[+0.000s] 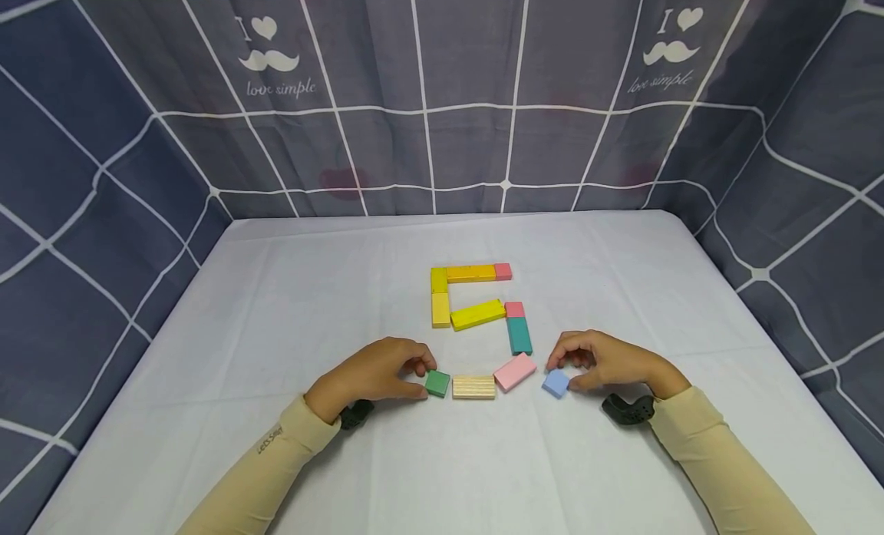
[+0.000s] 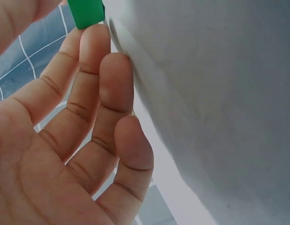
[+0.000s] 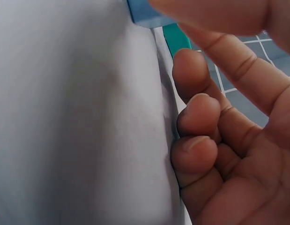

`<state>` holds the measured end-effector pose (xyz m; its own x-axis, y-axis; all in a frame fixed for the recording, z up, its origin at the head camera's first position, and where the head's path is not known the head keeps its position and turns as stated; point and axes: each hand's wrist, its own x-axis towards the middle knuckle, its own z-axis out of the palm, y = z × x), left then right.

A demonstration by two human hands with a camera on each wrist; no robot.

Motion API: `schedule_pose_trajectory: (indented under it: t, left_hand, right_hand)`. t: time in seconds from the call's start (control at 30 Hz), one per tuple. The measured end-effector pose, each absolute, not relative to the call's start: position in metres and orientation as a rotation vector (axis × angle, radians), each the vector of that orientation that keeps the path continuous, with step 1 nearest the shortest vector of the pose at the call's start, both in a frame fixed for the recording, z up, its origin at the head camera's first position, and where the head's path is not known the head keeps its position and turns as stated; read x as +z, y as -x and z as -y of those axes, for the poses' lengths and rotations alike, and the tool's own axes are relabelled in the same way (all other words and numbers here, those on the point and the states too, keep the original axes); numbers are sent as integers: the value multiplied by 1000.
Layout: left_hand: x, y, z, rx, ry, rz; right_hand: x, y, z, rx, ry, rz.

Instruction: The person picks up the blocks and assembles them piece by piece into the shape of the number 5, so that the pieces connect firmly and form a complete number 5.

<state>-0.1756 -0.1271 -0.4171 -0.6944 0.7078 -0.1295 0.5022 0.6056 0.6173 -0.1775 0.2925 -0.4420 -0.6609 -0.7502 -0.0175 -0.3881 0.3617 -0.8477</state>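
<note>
My left hand (image 1: 383, 371) pinches a small green block (image 1: 437, 383) between thumb and fingertips, low at the tabletop. In the left wrist view the green block (image 2: 86, 11) shows at the top, beyond the fingers. A light wooden ridged block (image 1: 473, 388) lies just right of it, then a tilted pink block (image 1: 515, 372). My right hand (image 1: 608, 360) holds a small blue block (image 1: 555, 383) by thumb and index finger, right of the pink one. The right wrist view shows the blue block (image 3: 149, 14) by the thumb, with the other fingers curled beside the table.
Farther back, yellow blocks (image 1: 440, 308) form a corner, ending in a small pink block (image 1: 503, 272). A slanted yellow block (image 1: 478, 315) leads to another pink block (image 1: 514, 309) and a teal block (image 1: 519, 336). A white cloth covers the table (image 1: 311, 289); grey checked curtains (image 1: 470, 143) surround it.
</note>
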Motion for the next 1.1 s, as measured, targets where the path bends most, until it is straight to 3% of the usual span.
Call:
schedule_pose_trajectory:
  t: [1.1]
  left_hand:
    - [-416,172,124,741,-988,-2516]
  right_hand:
    - [-451,183,-298,-1249,1026,-2243]
